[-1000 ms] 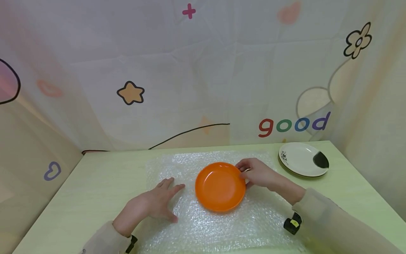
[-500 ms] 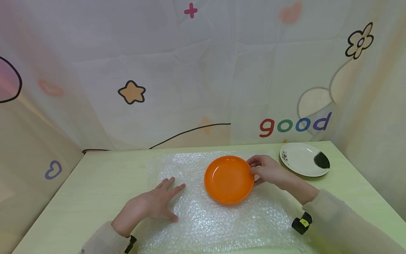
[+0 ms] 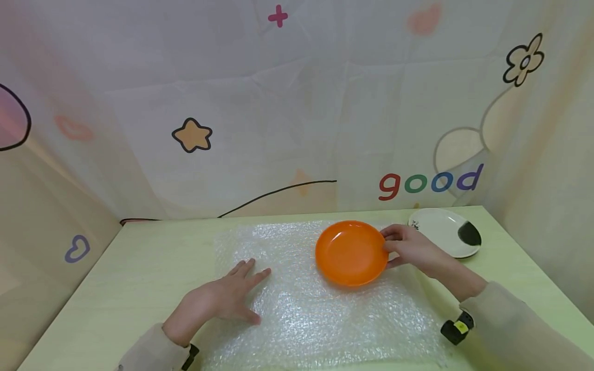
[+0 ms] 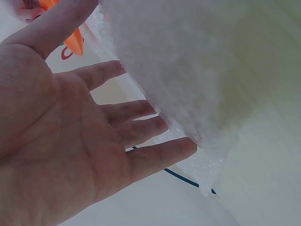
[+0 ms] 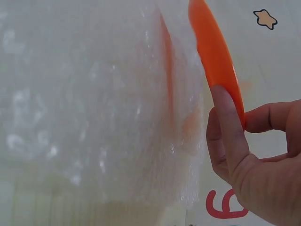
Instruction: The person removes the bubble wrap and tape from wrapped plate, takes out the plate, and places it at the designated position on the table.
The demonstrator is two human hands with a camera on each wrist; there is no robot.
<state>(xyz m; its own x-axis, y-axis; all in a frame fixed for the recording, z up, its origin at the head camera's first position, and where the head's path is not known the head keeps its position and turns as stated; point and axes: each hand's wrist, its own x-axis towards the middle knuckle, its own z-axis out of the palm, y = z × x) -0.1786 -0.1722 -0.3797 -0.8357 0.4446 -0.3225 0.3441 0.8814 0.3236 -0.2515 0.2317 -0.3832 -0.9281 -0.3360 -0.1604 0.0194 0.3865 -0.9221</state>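
Observation:
An orange plate (image 3: 351,253) is pinched at its right rim by my right hand (image 3: 415,250), thumb on one face and fingers on the other. In the right wrist view the plate (image 5: 217,52) hangs a little above the bubble wrap (image 5: 103,103), which shows a faint orange reflection. The sheet of bubble wrap (image 3: 297,330) lies spread flat on the table. My left hand (image 3: 227,296) rests on its left part with fingers spread. The left wrist view shows the left palm (image 4: 70,127) with straight fingertips against the sheet (image 4: 174,70).
A white oval plate with a dark patch (image 3: 445,232) sits at the table's back right, partly behind my right hand. The pale green table (image 3: 153,257) ends at a printed cloth backdrop (image 3: 278,113), with cloth on both sides too.
My right hand has carried the orange plate to the right and toward the back, nearer the white plate. My left hand has stayed in place on the bubble wrap.

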